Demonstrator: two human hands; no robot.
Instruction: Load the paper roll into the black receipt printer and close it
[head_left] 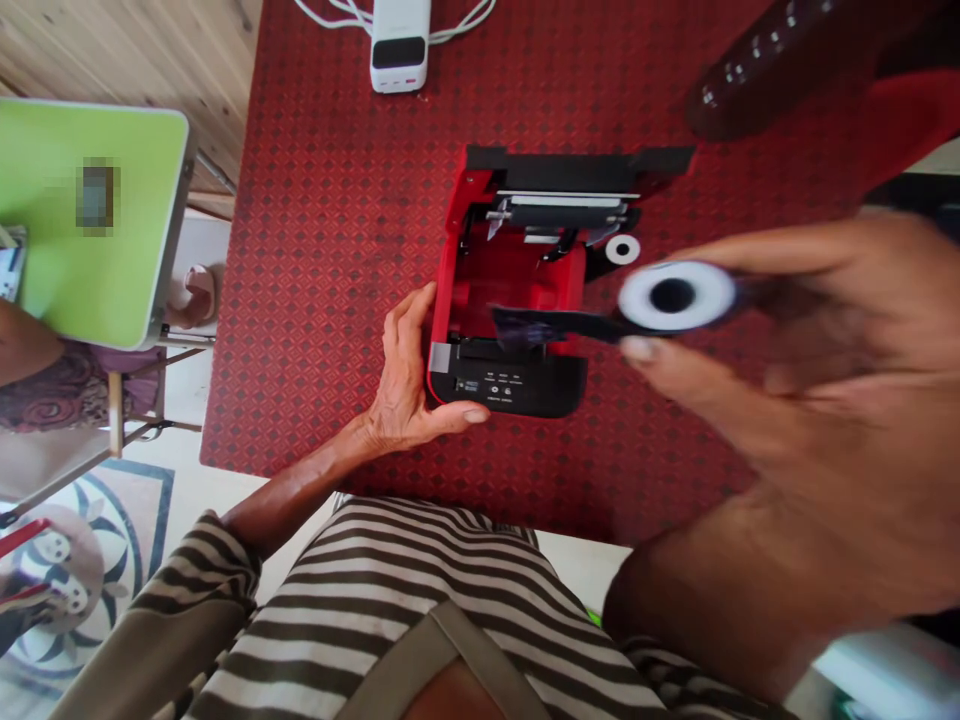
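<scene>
A red and black printer with its lid raised stands on the table, its red inner bay showing. My left hand grips its front left corner, fingers along the side and thumb at the front edge. Above the printer's right side, my right hand is closed on a ribbon roll with a white ring-shaped end and dark centre. From that roll a dark strip stretches left over the open bay. A smaller white ring with a dark centre shows just right of the printer; what it belongs to is partly hidden.
The table has a red patterned cover. At its back lie a white power bank with white cables and a dark bottle. Left of it is a green-topped table, with another person's arm beside it.
</scene>
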